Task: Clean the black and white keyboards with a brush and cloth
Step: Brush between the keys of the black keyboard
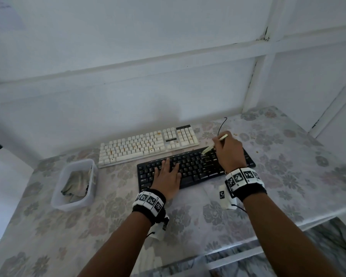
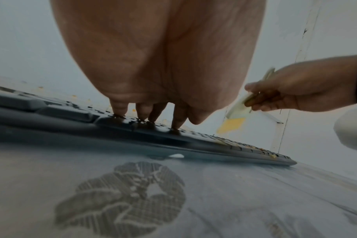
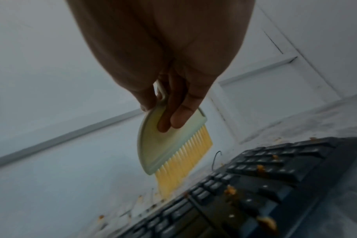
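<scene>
Head view: the flat black plastic keyboard (image 1: 196,168) lies on the flower-patterned tablecloth (image 1: 288,176), with the cream-white keyboard (image 1: 148,144) just beyond it at 11 o'clock, its keys speckled with orange-brown crumbs. The left hand (image 1: 167,176) rests on the black keyboard's left half, fingers straight and spread, fingertips pressing the keys. The right hand (image 1: 229,150) is over the keyboard's right end, at 2 o'clock from the left hand, fingers and thumb wrapped round the pale green plastic brush with yellow bristles (image 1: 208,149). The brush slants down toward 8 o'clock from that hand, its bristles at the far edge of the black keys. Right wrist view shows crumbs (image 3: 261,168) scattered over the black keypad. At 9 o'clock from the left hand stands a clear plastic tub (image 1: 92,192) holding a crumpled grey-green cloth (image 1: 75,183), well apart from both hands.
</scene>
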